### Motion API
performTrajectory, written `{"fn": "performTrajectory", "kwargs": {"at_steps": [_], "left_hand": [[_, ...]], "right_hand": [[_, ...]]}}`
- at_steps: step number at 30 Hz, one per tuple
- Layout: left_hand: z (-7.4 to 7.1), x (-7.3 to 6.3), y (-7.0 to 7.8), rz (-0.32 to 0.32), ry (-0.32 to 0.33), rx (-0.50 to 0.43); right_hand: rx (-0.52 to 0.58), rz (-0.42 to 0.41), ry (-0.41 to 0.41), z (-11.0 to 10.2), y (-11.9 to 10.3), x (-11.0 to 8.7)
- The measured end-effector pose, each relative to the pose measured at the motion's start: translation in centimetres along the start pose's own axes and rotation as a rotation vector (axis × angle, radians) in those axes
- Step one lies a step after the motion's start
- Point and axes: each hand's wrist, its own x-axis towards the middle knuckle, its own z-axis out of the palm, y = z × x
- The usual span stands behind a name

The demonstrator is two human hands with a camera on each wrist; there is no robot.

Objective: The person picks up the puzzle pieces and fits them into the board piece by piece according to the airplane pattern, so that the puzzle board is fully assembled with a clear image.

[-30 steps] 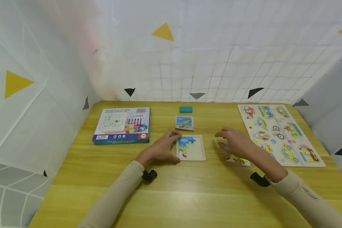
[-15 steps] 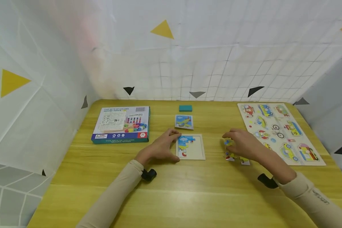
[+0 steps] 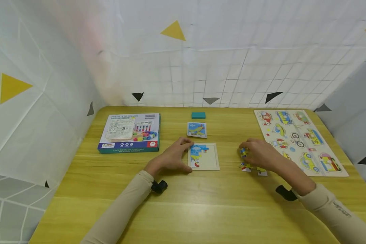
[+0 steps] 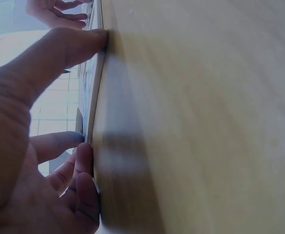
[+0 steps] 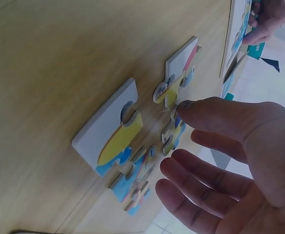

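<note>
My left hand (image 3: 174, 156) rests at the left side of a small square puzzle tray (image 3: 210, 161), thumb at the near corner and fingertips at the far one. Joined pieces (image 3: 196, 154) in blue, yellow and red fill the tray's left part and top. In the left wrist view, the thumb (image 4: 79, 46) lies against the tray's edge (image 4: 97, 83). My right hand (image 3: 260, 154) hovers over several loose jigsaw pieces (image 3: 246, 166). The right wrist view shows a white-and-yellow piece (image 5: 105, 129) and others flat on the table, with the thumb tip (image 5: 188, 108) overlapping one piece (image 5: 174, 134).
Behind the tray lie an airplane picture card (image 3: 197, 130) and a small teal block (image 3: 198, 115). A beads box (image 3: 129, 133) sits back left. To the right is a large wooden vehicle puzzle board (image 3: 288, 162), close to my right forearm. White sheeting (image 3: 219, 61) closes off the table's back.
My right hand has shifted right and lowered over the loose pieces, its thumb and fingertips coming closer to them. My left hand stays at the tray.
</note>
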Motion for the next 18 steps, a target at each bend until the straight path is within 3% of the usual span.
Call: {"fn": "performTrajectory", "kwargs": {"at_steps": [11,18], "left_hand": [[-0.08,-0.05,0.11,-0.001,0.009,0.011],[0.05,-0.05,0.0,0.001,0.004,0.013]], "right_hand": [[-0.029,-0.057,0.026,-0.07,0.15,0.13],[-0.037,-0.031,-0.039,0.01,0.2,0.58]]}}
